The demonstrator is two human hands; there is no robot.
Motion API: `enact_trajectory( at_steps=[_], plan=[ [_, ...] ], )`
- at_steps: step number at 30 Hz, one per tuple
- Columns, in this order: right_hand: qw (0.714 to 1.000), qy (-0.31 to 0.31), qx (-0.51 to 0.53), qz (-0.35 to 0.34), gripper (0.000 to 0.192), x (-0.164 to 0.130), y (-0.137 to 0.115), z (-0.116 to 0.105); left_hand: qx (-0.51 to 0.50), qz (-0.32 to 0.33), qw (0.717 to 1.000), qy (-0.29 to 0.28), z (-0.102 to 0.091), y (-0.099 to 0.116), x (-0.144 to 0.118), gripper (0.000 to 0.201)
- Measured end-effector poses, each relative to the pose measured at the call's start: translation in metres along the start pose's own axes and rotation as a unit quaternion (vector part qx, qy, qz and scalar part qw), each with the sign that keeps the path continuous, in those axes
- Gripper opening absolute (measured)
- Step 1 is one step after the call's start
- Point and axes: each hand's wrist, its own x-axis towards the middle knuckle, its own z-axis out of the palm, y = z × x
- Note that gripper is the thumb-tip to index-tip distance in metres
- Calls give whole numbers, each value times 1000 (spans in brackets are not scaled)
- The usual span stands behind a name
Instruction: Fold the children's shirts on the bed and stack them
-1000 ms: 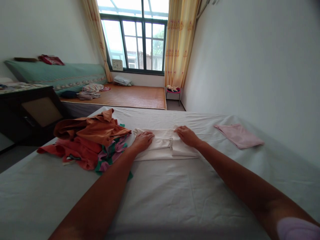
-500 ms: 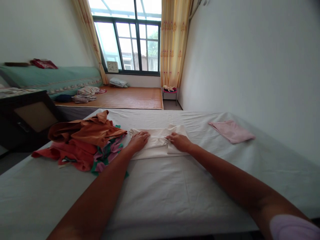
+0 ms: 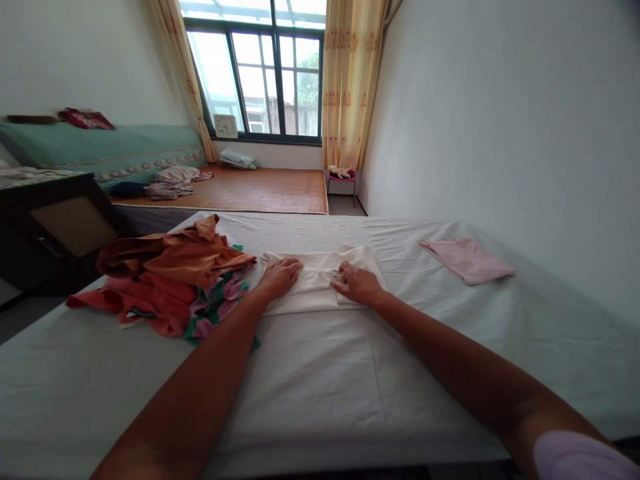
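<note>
The folded white garment (image 3: 320, 283) is soft matt cloth, like the creased bed sheet (image 3: 350, 373) beneath it; the heap of clothes (image 3: 175, 280) looks crumpled and matt.

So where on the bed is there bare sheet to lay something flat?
Bare sheet lies between the arms, near the white garment, and between that and the pink cloth. Crowded at the clothes pile, which reaches the left hand; the right hand rests on the garment.

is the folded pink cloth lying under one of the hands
No, the folded pink cloth lies alone by the wall, while the left hand and right hand rest on the white garment.
</note>
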Motion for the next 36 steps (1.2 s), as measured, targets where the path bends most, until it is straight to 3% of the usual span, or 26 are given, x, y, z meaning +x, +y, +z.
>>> enact_trajectory(
  at_steps=[4, 9, 11, 14, 17, 20, 22, 25, 29, 36],
  plan=[
    [999, -35, -5, -9, 25, 3, 0, -5, 8, 3, 1000, -10, -2, 1, -1, 41],
    [996, -3, -79, -51, 23, -5, -2, -12, 9, -1, 1000, -12, -3, 2, -1, 41],
    [995, -9, -43, -85, 20, -6, -5, -10, 5, -6, 1000, -14, -3, 3, -1, 41],
    [986, -35, 110, -117, 17, -2, 2, -11, -6, -12, 1000, -12, -6, 5, -2, 41],
    [977, -3, 213, -29, 21, 2, 34, -19, -29, -8, 1000, 1, -10, 4, -3, 39],
    [987, 73, 133, 62, 16, 0, 78, -24, -52, -1, 999, 16, -13, 2, -3, 36],
    [989, 78, 82, 97, 20, -6, 101, -20, -56, 1, 998, 27, -15, 5, -1, 34],
    [986, 65, 91, 120, 37, -13, 113, -8, -59, 8, 997, 46, -18, 21, 2, 33],
    [975, 53, 160, 147, 53, -13, 105, 3, -77, 71, 994, 38, -19, 56, 2, 32],
    [955, 39, 268, 120, 46, -13, 105, 8, -122, 211, 969, -49, -13, 100, -6, 41]
  ],
)
